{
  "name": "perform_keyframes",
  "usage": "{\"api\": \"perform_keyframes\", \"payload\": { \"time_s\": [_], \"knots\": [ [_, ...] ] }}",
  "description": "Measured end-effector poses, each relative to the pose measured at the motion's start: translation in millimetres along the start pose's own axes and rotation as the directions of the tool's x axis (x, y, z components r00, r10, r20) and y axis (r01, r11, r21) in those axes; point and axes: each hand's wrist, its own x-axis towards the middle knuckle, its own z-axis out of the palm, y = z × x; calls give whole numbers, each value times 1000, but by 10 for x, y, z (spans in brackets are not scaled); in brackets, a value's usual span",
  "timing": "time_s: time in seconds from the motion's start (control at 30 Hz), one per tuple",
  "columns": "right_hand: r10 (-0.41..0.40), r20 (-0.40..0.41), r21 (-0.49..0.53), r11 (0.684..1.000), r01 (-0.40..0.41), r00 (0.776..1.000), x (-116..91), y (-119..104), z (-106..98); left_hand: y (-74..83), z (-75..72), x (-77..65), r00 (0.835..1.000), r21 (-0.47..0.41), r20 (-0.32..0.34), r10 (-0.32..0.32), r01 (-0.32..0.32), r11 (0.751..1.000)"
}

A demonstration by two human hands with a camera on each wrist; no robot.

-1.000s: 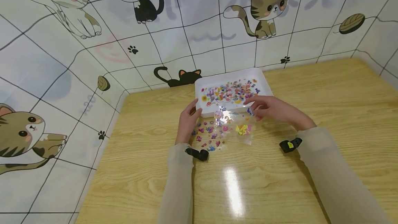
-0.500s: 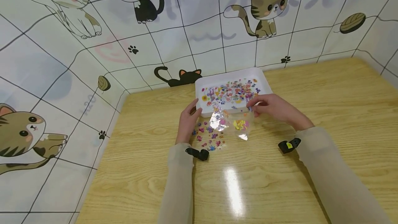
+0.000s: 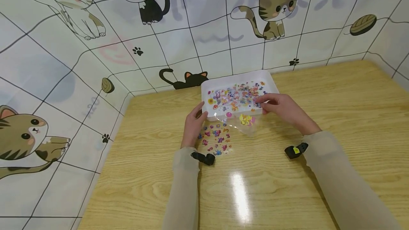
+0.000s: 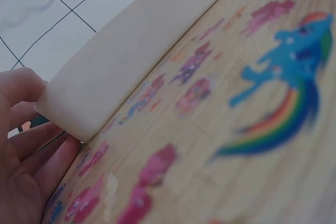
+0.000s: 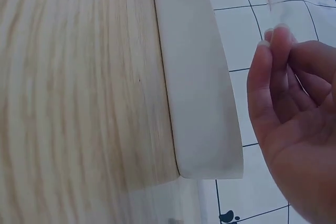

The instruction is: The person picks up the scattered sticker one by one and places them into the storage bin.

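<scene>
In the head view a white tray (image 3: 267, 77) holds many small colourful stickers. My right hand (image 3: 281, 107) is over the tray's right front part, pinching a clear sticker sheet (image 3: 247, 120) between thumb and fingertips; the sheet hangs over the front rim. The right wrist view shows that right hand (image 5: 296, 103) with the see-through film at its fingertips. My left hand (image 3: 192, 125) holds the tray's left front corner; in the left wrist view its fingers (image 4: 44, 140) lie round that corner. Another clear sticker sheet (image 3: 217, 139) with pony figures lies flat before the tray.
The wooden table (image 3: 153, 180) runs up to a white gridded wall (image 3: 211, 27) printed with cats. The tray stands close to that wall. Black wrist cameras sit on both sleeves.
My right hand has moved a little up and away, drawing the clear sheet from the table side up over the tray's front rim. The left hand and tray stay put.
</scene>
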Motion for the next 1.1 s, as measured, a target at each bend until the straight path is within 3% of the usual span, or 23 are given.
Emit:
{"api": "perform_keyframes", "payload": {
  "time_s": [0.3, 0.5, 0.8, 1.1],
  "knots": [
    [9, -55, 25, 1000, -8, 998, 11, 37, -13, 39, -18, 14, 999, -4, 34, -11, 11, 1000],
    [16, -84, 22, 1000, -14, 996, -5, 45, -22, 208, -59, -53, 994, -2, 98, -46, 47, 999],
    [66, -151, 79, 995, -55, 986, -12, 52, -36, 83, -87, 25, 989, 53, 140, -48, 41, 998],
    [59, -242, 187, 982, -13, 968, -27, 65, -59, 353, -125, -108, 975, 34, 201, -91, 86, 996]
  ]
}}
